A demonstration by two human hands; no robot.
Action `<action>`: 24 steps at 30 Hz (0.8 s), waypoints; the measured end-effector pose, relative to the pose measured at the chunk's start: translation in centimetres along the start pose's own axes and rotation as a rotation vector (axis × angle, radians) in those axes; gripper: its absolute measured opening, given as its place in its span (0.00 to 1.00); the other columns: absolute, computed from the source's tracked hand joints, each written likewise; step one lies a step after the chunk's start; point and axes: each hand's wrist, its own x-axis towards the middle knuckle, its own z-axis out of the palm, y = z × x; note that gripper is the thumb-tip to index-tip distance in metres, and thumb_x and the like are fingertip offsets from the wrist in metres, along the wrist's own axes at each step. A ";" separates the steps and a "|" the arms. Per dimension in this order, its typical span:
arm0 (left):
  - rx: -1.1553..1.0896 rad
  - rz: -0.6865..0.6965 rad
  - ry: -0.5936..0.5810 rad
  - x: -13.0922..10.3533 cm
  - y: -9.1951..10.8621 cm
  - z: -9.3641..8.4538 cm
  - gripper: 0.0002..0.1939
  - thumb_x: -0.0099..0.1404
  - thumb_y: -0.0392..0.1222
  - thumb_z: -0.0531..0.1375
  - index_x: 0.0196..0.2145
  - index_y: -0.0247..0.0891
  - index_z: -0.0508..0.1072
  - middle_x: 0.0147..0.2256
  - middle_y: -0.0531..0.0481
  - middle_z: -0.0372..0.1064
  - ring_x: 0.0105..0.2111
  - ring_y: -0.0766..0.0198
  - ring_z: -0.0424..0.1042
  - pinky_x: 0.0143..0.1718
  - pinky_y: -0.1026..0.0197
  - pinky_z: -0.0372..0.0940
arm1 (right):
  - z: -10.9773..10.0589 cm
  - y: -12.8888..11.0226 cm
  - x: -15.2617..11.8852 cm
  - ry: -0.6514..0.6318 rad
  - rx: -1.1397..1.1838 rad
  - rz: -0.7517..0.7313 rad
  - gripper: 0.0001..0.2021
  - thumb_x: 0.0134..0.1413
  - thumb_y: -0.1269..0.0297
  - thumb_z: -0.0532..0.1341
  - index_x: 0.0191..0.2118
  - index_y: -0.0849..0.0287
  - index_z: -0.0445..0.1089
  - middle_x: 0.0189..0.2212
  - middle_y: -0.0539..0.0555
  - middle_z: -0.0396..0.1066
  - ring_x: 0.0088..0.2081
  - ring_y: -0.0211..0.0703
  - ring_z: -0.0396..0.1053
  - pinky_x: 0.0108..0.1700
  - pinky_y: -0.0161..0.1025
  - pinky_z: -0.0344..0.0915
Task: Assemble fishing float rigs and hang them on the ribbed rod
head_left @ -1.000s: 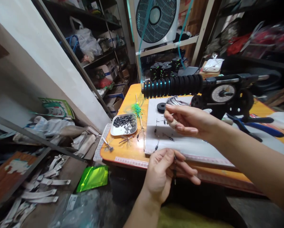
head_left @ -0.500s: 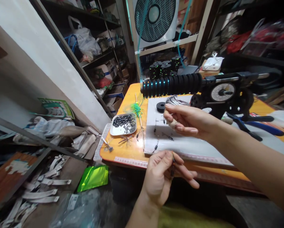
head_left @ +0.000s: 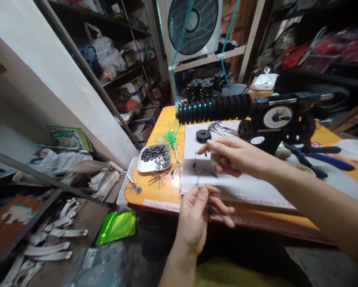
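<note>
My left hand (head_left: 193, 217) is at the table's front edge, thumb and index finger pinched on a small black barrel-shaped piece (head_left: 209, 209) on a thin line. The piece hangs by the palm, and the other fingers stretch out to the right. Above the white board (head_left: 241, 184), my right hand (head_left: 227, 156) points its index finger left with the other fingers curled in; what they hold, if anything, is too small to make out. Similar small black pieces on thin wires, one of them a dark piece (head_left: 211, 173), lie on the board below it. A black spool (head_left: 203, 136) lies just behind.
A white tray (head_left: 143, 165) of black tubes and tiny metal parts sits at the left, beside a stick with green strands (head_left: 170, 138). Black geared machine (head_left: 277, 117) with a ribbed roller stands behind. Blue-handled pliers (head_left: 328, 160) lie right. A fan (head_left: 193, 24) is at the back.
My right index finger has straightened out to the left, away from the thumb. My left hand has shifted slightly left and up, still pinching the black piece.
</note>
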 end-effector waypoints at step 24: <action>1.338 0.190 0.117 -3.1 1.9 -1.3 0.32 0.73 0.44 0.51 0.71 0.37 0.49 0.70 0.36 0.49 0.65 0.44 0.58 0.64 0.41 0.58 | -0.2 -0.1 -1.1 0.164 -0.033 -0.140 0.15 0.57 0.52 0.64 0.29 0.60 0.71 0.15 0.45 0.62 0.13 0.28 0.53 0.15 0.28 0.45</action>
